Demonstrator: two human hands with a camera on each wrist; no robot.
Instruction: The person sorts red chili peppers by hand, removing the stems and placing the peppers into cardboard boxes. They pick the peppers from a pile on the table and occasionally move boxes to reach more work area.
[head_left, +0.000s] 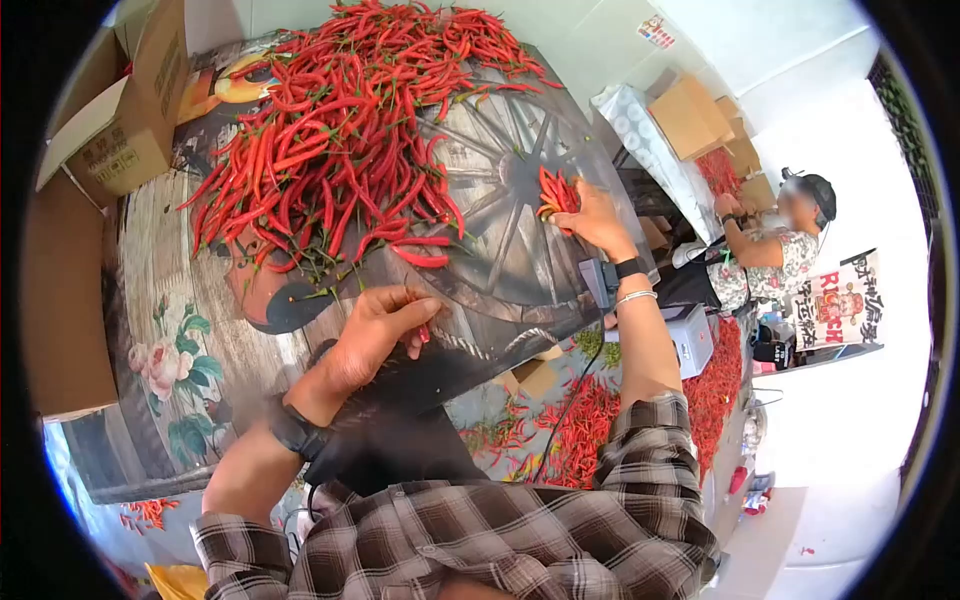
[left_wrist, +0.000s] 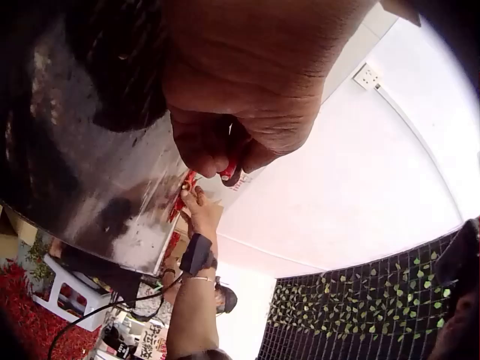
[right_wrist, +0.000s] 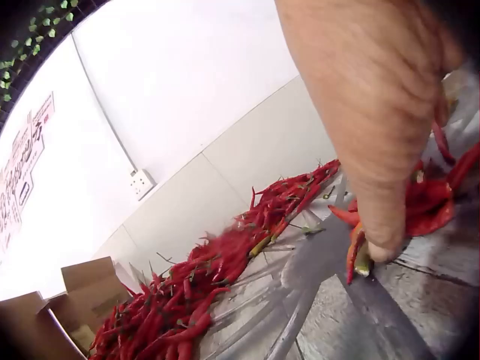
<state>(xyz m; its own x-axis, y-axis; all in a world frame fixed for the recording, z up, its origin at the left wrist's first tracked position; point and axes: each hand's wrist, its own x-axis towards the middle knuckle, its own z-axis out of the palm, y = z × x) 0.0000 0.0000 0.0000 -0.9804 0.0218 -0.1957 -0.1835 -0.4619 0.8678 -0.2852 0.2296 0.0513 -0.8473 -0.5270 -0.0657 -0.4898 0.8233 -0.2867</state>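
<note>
Slender red chili peppers with green stems (head_left: 330, 140) sit in a big loose heap on the far half of the tabletop (head_left: 500, 275), which is printed with weathered planks, a grey spoked wheel and pink flowers. Left hand (head_left: 372, 338): near edge of the tabletop, thumb and fingers pinched on a short red chili piece (head_left: 424, 333); only its end shows, can't tell if it's whole. Right hand (head_left: 598, 218): toward the right side, apart from the heap, thumb and fingers clamped around a small bunch of red-orange chilies (head_left: 558, 193). Right wrist view has that thumb against the bunch, ends poking out past it, over the wheel print. A couple of loose red chilies (head_left: 420, 258) lie at the heap's near edge. Open brown cardboard box (head_left: 130, 130) is left of the heap. Off to the right, a person in a dark cap and patterned shirt (head_left: 765, 265) is at a second table, brown cartons (head_left: 690, 115) on it. White plastic stool (head_left: 692, 340) stands nearby; more red chilies (head_left: 580, 425) cover part of the floor.
</note>
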